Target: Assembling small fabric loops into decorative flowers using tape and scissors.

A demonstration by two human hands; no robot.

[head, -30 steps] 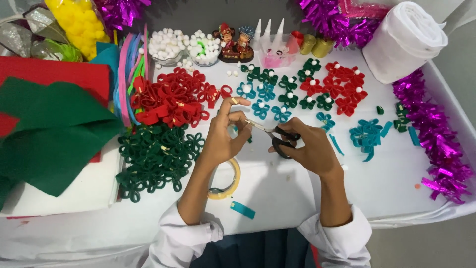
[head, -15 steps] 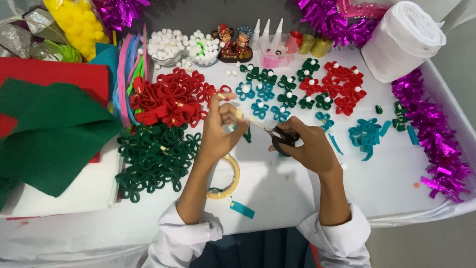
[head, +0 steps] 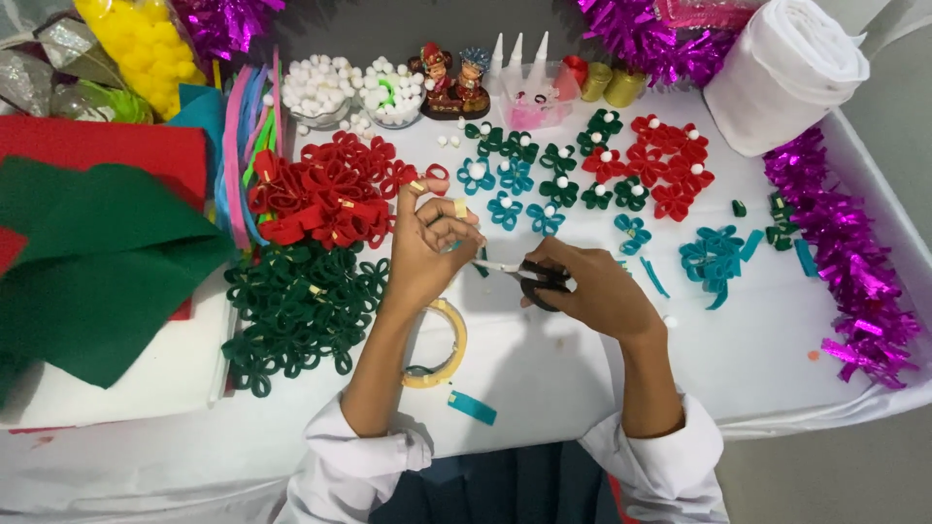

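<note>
Right hand (head: pixel 592 286) grips scissors (head: pixel 529 277); left hand (head: pixel 427 243) pinches teal strip (head: pixel 454 246)

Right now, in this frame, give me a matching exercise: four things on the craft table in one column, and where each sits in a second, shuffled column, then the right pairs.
Things:
1. scissors
2. green loop pile
3. tape ring
4. white roll

Places:
A. far right corner of the table
B. in the right hand
C. on the table under the left forearm
D. left of the left hand, below the red loop pile

Pairs: 1-B, 2-D, 3-C, 4-A
</note>
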